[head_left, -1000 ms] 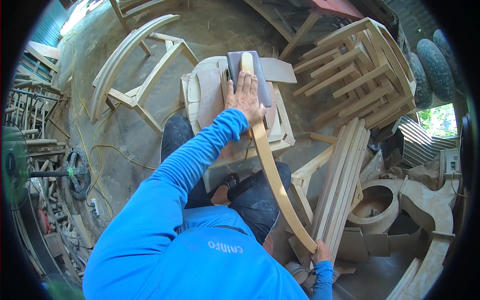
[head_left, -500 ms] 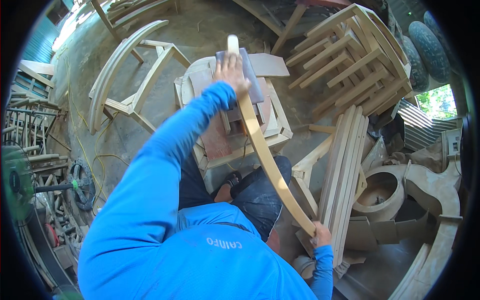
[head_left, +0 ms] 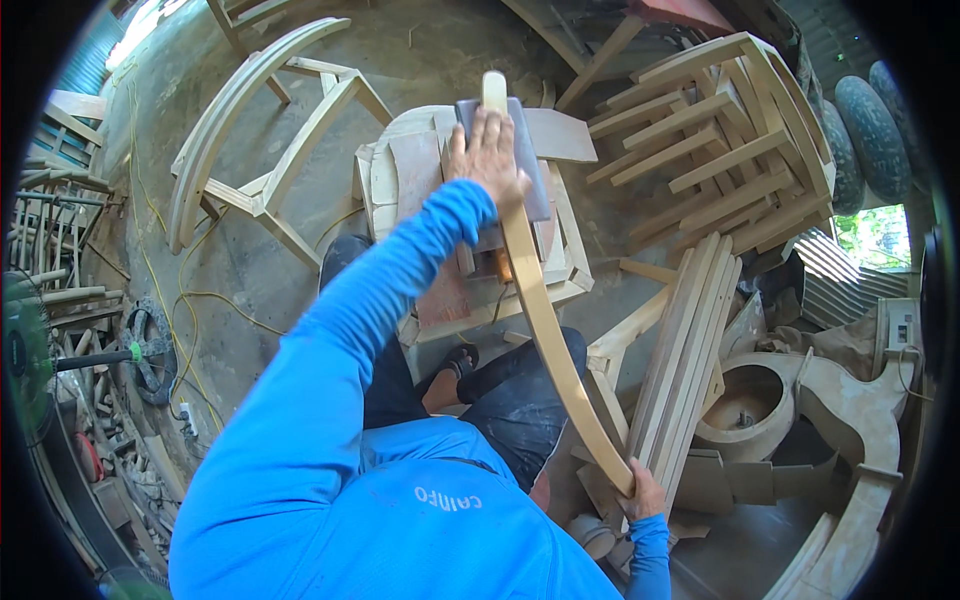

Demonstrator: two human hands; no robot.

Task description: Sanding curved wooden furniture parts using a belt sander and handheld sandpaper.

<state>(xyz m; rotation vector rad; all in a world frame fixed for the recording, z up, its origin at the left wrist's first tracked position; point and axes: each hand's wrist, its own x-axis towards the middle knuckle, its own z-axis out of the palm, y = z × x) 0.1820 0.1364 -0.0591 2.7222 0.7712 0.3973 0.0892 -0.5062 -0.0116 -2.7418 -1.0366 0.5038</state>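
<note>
A long, curved wooden strip (head_left: 548,335) runs from the stand in front of me down to my right side. Near its far end my left hand (head_left: 487,160) lies flat across it with fingers stretched out, above a grey rectangular flat surface (head_left: 535,185). The rounded tip of the strip sticks out past my fingertips. My right hand (head_left: 645,492) is closed round the near end, low on the right. Beneath the grey surface is a wooden stand (head_left: 545,297) with boards on top; what joins the two is hidden.
A curved wooden frame (head_left: 290,160) stands on the left, with a yellow cord (head_left: 235,297) on the floor. Slatted wooden frames (head_left: 725,130) are stacked at the far right. Long wooden rails (head_left: 680,350) lean beside my right hand. A green fan (head_left: 25,350) is at the left edge.
The view has shifted slightly. My left hand remains flat on the far end of the strip, and my right hand still grips its near end.
</note>
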